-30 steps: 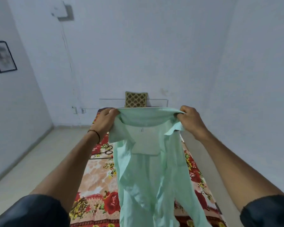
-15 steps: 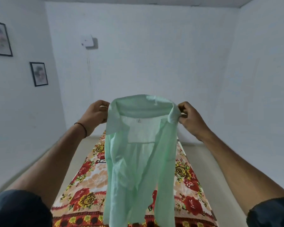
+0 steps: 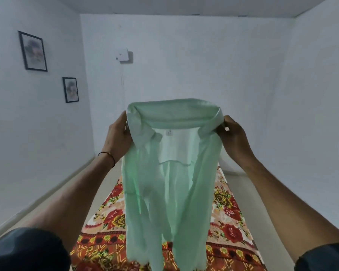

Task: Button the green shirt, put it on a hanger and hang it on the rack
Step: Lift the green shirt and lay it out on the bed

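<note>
Green and thin, the shirt (image 3: 170, 182) is hanging in the middle of the frame, and we are holding it up in the air by the two ends of its collar (image 3: 174, 112). Our left hand (image 3: 117, 137) is gripping the collar's left end with fingers curled round the cloth. Our right hand (image 3: 233, 139) is pinching the right end between thumb and fingers.

The front is falling open toward us. Its two edges are hanging apart and we are looking straight at the inside of the back panel and its small label (image 3: 169, 132), so we are judging that no button is done up yet. We are seeing no hanger and no rack anywhere in the view. By our reading the task is sitting at its very start, with buttoning, fitting the hanger and hanging all left to do.

Below the shirt, across the lower middle of the frame, the bed (image 3: 229, 227) is lying under a flowered sheet; whether the hem is touching it we cannot tell. Two framed pictures (image 3: 33, 51) are hanging on the wall at the upper left.
</note>
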